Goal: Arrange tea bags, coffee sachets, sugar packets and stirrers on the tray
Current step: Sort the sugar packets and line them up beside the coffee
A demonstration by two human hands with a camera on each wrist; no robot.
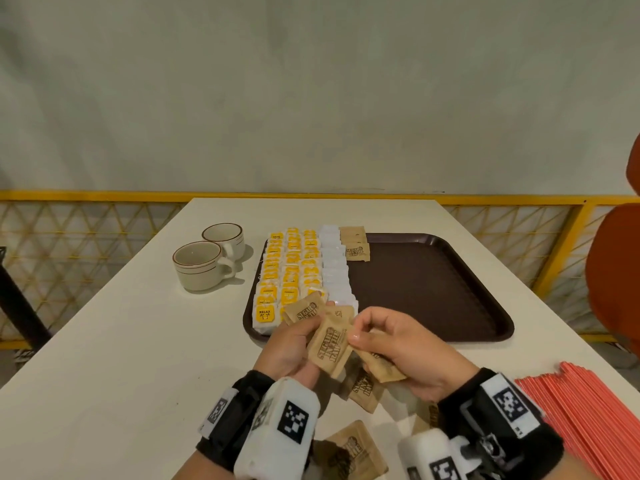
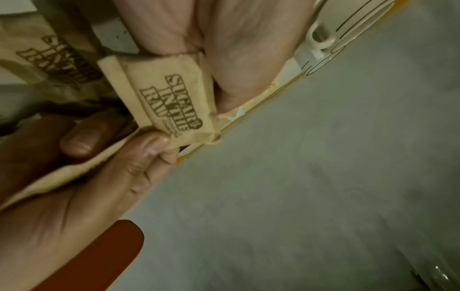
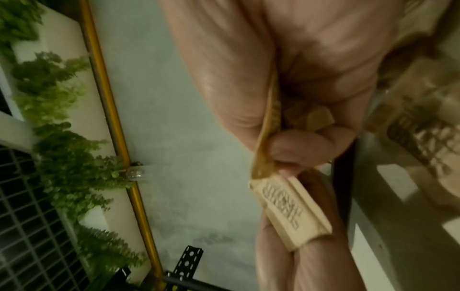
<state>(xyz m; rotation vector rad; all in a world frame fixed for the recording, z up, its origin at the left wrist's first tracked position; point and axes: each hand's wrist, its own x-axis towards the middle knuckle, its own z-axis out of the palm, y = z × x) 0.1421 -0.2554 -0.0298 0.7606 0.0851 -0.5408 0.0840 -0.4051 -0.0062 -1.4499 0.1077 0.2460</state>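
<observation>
Fingers of both hands [image 1: 346,344] pinching brown sugar packets [image 1: 329,344] above the table [image 1: 138,341]

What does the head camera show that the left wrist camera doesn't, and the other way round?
Only the head view shows the brown tray with its rows of yellow tea bags, white sachets, the few sugar packets already laid at its far end, and the red stirrers on the table. Only the left wrist view makes the print on a held packet legible: "Sugar in the Raw". Both show the left hand and right hand gripping brown packets, plus a cup.
</observation>
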